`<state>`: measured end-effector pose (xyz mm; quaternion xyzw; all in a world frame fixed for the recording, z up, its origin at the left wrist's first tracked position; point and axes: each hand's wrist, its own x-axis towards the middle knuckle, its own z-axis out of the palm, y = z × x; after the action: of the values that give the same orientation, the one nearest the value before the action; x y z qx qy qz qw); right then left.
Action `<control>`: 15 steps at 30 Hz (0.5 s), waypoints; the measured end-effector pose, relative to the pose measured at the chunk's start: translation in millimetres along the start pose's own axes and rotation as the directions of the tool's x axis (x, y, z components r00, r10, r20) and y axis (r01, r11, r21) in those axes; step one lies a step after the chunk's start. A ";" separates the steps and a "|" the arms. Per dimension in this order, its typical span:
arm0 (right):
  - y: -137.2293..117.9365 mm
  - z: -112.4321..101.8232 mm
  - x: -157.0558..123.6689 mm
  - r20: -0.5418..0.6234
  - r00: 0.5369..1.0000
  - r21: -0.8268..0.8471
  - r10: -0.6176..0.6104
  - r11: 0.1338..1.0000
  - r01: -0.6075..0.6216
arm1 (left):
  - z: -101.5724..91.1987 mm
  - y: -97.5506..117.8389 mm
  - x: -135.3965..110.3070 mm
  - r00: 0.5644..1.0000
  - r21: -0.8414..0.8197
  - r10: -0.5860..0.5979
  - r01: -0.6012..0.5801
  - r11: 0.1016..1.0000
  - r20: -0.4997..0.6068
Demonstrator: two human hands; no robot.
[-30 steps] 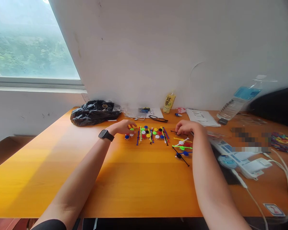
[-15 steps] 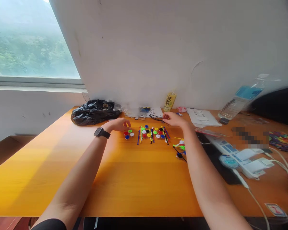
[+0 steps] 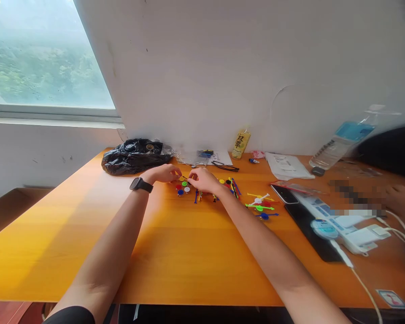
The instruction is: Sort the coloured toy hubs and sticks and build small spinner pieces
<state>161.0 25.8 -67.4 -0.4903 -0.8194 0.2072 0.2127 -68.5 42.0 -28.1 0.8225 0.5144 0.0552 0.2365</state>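
Note:
Both my hands meet over a spread of small coloured plastic discs [image 3: 183, 188] and thin coloured sticks [image 3: 234, 186] on the orange table [image 3: 175, 252]. My left hand [image 3: 164, 173], with a black watch on its wrist, has its fingers curled in a pinch at the discs. My right hand [image 3: 204, 180] reaches in from the right, fingers bent, and a thin dark stick shows between the two hands. A second group of sticks with discs on them [image 3: 261, 204] lies to the right.
A black plastic bag [image 3: 135, 155] lies at the back left. Glasses [image 3: 224, 167], a yellow bottle [image 3: 240, 144], papers [image 3: 285, 165] and a water bottle [image 3: 344, 141] line the wall. A phone [image 3: 283, 193], a power strip [image 3: 340, 220] and cables lie at right.
My right hand has travelled left from the right-hand group of sticks, across the row, to meet my left hand. The black stick is gone from the right-hand group. The view has shifted slightly.

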 end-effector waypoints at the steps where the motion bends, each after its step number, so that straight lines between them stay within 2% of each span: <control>1: -1.2 -2.7 -1.2 -0.004 1.000 -0.011 -0.002 1.000 0.002 | 0.4 -2.1 1.0 0.998 0.009 -0.006 0.007 1.000 -0.056; 5: -2.4 -19.5 -3.2 -0.046 0.999 -0.053 -0.025 0.998 0.023 | 5.8 -7.0 7.3 0.957 0.039 -0.014 0.026 0.999 -0.289; 9: -1.5 -33.3 -4.0 -0.045 0.998 -0.049 -0.048 0.998 0.046 | 15.1 -9.7 12.7 0.851 0.178 0.022 0.084 0.980 -0.525; 10: -1.5 -35.6 -4.5 -0.037 0.998 -0.048 -0.048 0.998 0.047 | 17.7 -11.0 13.7 0.843 0.213 0.015 0.119 0.970 -0.538; 15: -4.4 -42.5 -8.0 -0.031 0.998 -0.073 -0.049 0.996 0.047 | 31.9 -20.7 18.3 0.876 0.275 -0.081 0.235 0.932 -0.476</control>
<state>184.7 22.3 -31.2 -0.4813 -0.8342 0.1640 0.2132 -66.3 54.8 -68.4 0.7683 0.6237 0.1419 -0.0258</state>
